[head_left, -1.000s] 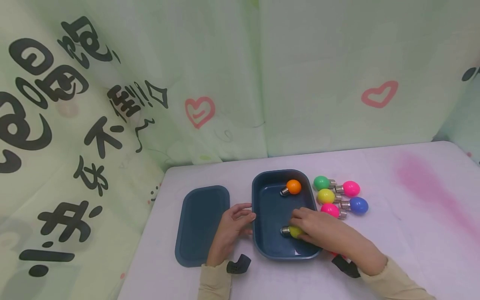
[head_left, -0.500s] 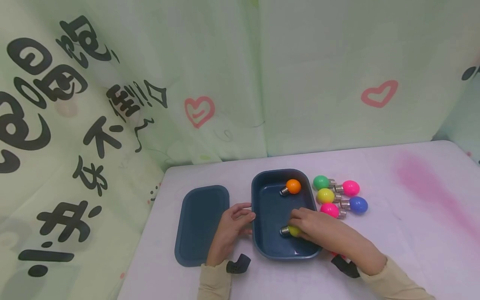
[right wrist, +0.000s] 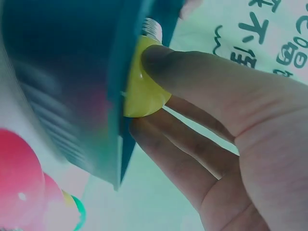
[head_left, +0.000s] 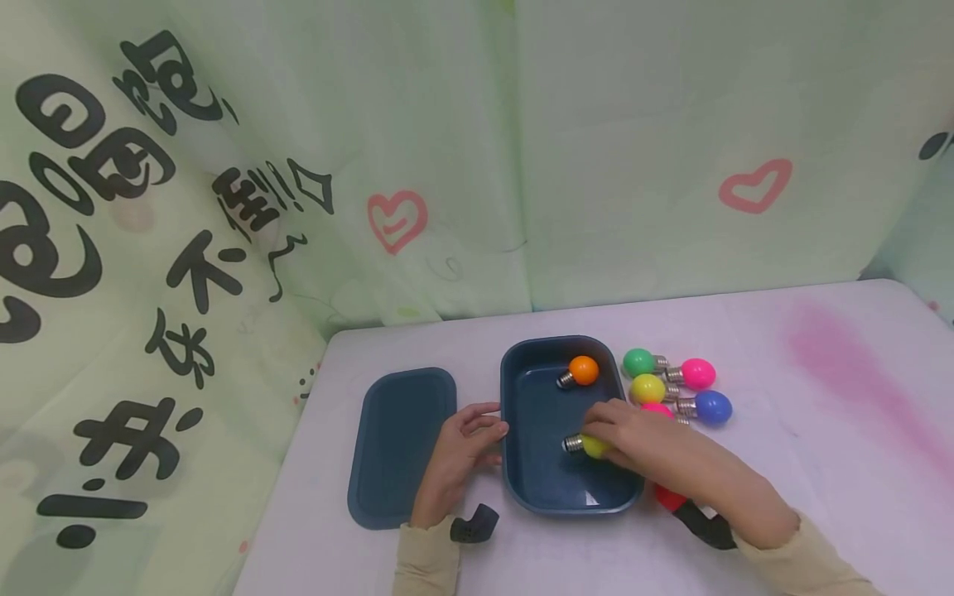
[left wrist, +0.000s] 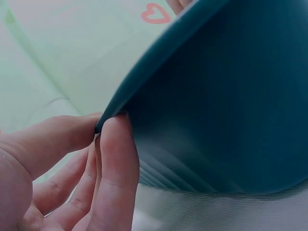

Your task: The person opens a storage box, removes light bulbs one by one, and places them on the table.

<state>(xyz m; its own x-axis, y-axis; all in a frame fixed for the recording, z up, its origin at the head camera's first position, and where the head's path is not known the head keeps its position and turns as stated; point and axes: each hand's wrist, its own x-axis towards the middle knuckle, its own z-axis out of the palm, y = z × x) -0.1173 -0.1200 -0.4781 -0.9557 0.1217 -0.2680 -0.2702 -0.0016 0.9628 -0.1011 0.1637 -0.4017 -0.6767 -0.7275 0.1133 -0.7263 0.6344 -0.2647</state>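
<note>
With its thumb and fingertips, my left hand [head_left: 460,451] pinches the near-left rim of the dark blue box [head_left: 540,476]; the left wrist view shows the thumb and a finger [left wrist: 118,163] on either side of that edge. My right hand [head_left: 643,434] holds a yellow light bulb [head_left: 594,447] over the box, its metal screw base pointing left. In the right wrist view the bulb's round glass [right wrist: 147,91] sits between thumb and fingers, partly behind the box's rim. An orange bulb [head_left: 584,370] lies inside the box at the far end.
Right of the box lie a green bulb [head_left: 638,362], another yellow bulb [head_left: 647,389], a blue bulb [head_left: 713,408] and pink ones such as this pink bulb [head_left: 699,374]. A red bulb [head_left: 668,498] shows beneath my right wrist. A dark blue lid [head_left: 402,447] lies at left.
My right hand has shifted away from me and slightly right, carrying the yellow bulb from the box's near part. More of the red bulb shows. The left hand has stayed put.
</note>
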